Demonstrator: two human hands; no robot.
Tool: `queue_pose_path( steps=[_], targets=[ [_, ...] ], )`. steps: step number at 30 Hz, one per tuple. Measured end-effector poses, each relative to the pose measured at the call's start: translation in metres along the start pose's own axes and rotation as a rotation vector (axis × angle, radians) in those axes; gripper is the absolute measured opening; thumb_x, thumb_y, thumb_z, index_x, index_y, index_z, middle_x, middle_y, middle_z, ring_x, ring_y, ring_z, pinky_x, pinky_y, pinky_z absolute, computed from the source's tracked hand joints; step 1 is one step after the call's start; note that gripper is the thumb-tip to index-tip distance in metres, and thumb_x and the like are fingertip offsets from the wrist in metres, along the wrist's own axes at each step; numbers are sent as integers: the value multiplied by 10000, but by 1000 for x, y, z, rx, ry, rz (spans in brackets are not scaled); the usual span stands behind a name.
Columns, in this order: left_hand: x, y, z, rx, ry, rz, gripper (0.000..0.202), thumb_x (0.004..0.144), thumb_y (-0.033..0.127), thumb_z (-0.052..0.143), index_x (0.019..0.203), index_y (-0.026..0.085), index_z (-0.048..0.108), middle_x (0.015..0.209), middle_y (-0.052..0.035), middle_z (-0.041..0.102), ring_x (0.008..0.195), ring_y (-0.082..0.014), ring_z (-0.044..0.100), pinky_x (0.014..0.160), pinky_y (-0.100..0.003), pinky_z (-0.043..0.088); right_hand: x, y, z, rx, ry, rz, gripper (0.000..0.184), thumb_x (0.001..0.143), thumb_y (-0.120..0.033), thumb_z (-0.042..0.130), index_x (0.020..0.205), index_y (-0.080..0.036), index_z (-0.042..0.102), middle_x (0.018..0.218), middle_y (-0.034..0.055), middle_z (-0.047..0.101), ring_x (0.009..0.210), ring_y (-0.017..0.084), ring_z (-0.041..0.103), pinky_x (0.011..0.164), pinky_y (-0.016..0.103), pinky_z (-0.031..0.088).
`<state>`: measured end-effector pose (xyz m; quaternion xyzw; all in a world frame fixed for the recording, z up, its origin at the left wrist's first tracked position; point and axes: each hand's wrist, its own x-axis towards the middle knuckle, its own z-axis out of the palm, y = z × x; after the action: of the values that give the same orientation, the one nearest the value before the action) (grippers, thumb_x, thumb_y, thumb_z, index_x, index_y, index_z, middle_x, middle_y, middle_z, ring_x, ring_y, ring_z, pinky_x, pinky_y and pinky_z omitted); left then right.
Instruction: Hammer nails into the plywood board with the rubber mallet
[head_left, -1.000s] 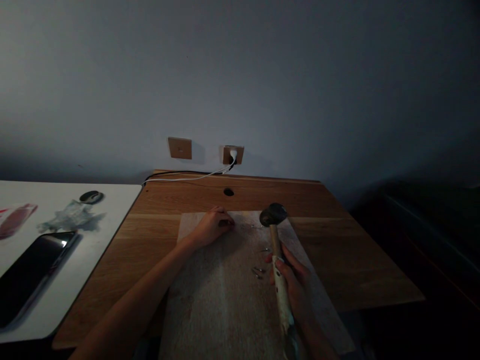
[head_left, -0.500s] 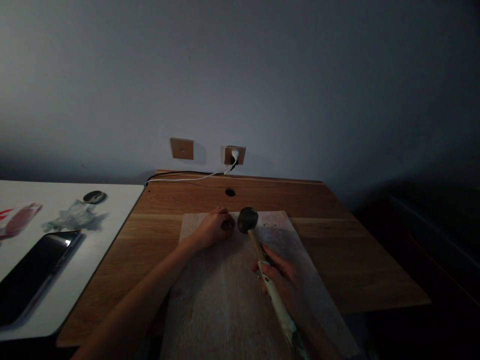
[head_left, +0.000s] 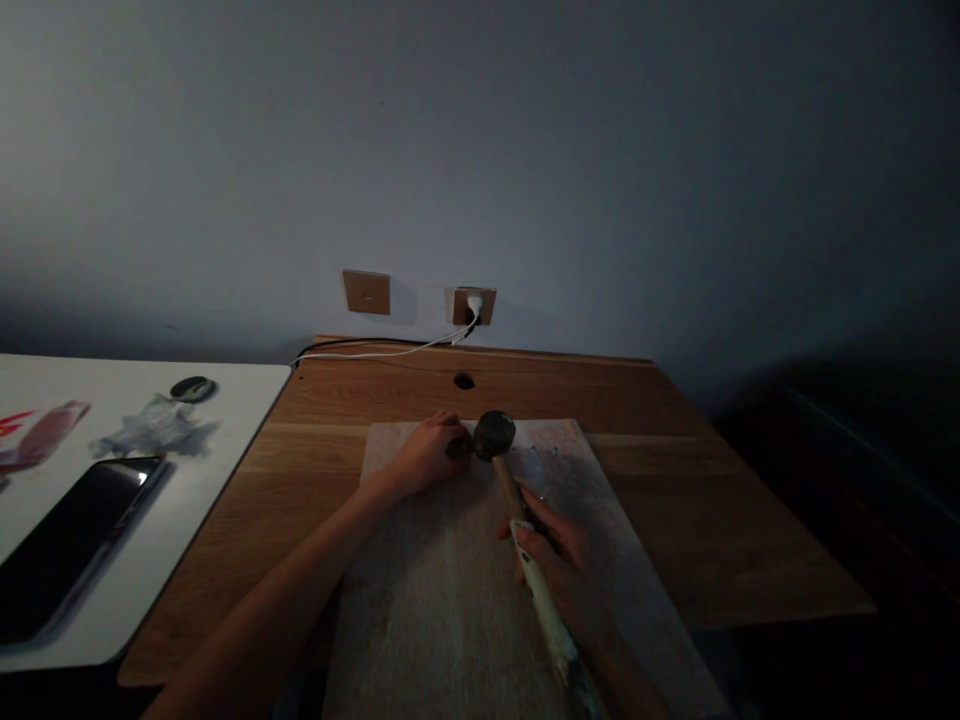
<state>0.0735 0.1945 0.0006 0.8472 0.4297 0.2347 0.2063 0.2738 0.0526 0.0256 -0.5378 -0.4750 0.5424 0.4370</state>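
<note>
A pale wooden board (head_left: pixel 435 600) lies on a brown wooden desk (head_left: pixel 675 500). My left hand (head_left: pixel 424 458) rests on the board's far left part, fingers curled and pinched near its fingertips; whatever they hold is too small and dark to make out. My right hand (head_left: pixel 559 555) is wrapped round the pale, worn handle of a hammer (head_left: pixel 525 540). The hammer's dark head (head_left: pixel 493 434) sits low over the board, right beside my left fingertips.
A white table (head_left: pixel 180 500) stands at the left with a dark phone (head_left: pixel 67 545), a crumpled wrapper (head_left: pixel 154 428) and a small dark disc (head_left: pixel 193 388). A white cable (head_left: pixel 375 354) runs from a wall socket (head_left: pixel 473 305) along the desk's back edge. A cable hole (head_left: pixel 463 381) is there too.
The hammer swung left and down, from the board's right part to just beside my left fingertips. My left hand stayed in place. The loose nails on the board are now hidden.
</note>
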Motion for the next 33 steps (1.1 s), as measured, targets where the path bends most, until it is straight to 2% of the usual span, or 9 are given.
queue_pose_path(
  steps=[7, 13, 20, 25, 33],
  targets=[
    [1, 0, 0, 9, 8, -18, 120, 764, 155, 696, 875, 176, 737, 926, -71, 633, 931, -237, 605, 860, -328, 490, 1, 0, 4, 3, -5, -13, 512, 858, -430, 617, 1312, -195, 639, 849, 19, 688, 470, 93, 532, 424, 215, 401],
    [0, 1, -2, -42, 4, 7, 163, 795, 110, 658, 914, 168, 753, 965, -83, 657, 974, -242, 611, 899, -341, 486, -2, 5, 2, 25, 17, -29, 507, 872, -460, 636, 1309, -204, 645, 862, 23, 690, 469, 93, 544, 421, 216, 405],
    [1, 4, -2, -32, -5, -11, 197, 759, 107, 663, 916, 172, 761, 962, -80, 666, 953, -236, 621, 896, -333, 498, -1, 11, 1, 10, 23, -18, 528, 877, -455, 638, 1344, -208, 626, 856, 20, 694, 460, 84, 540, 414, 202, 399],
    [0, 6, -5, -45, 10, -37, 171, 767, 119, 665, 906, 163, 754, 961, -85, 651, 945, -234, 622, 872, -326, 505, -1, 9, 1, 13, 35, -14, 542, 868, -444, 631, 1351, -200, 626, 849, 25, 696, 468, 94, 542, 423, 214, 416],
    [1, 1, -1, -57, 2, -3, 144, 785, 117, 667, 879, 183, 754, 936, -69, 644, 937, -226, 615, 872, -320, 495, -3, 1, 3, -4, 27, -25, 538, 846, -453, 633, 1320, -198, 645, 827, 18, 687, 460, 94, 530, 416, 217, 414]
  ],
)
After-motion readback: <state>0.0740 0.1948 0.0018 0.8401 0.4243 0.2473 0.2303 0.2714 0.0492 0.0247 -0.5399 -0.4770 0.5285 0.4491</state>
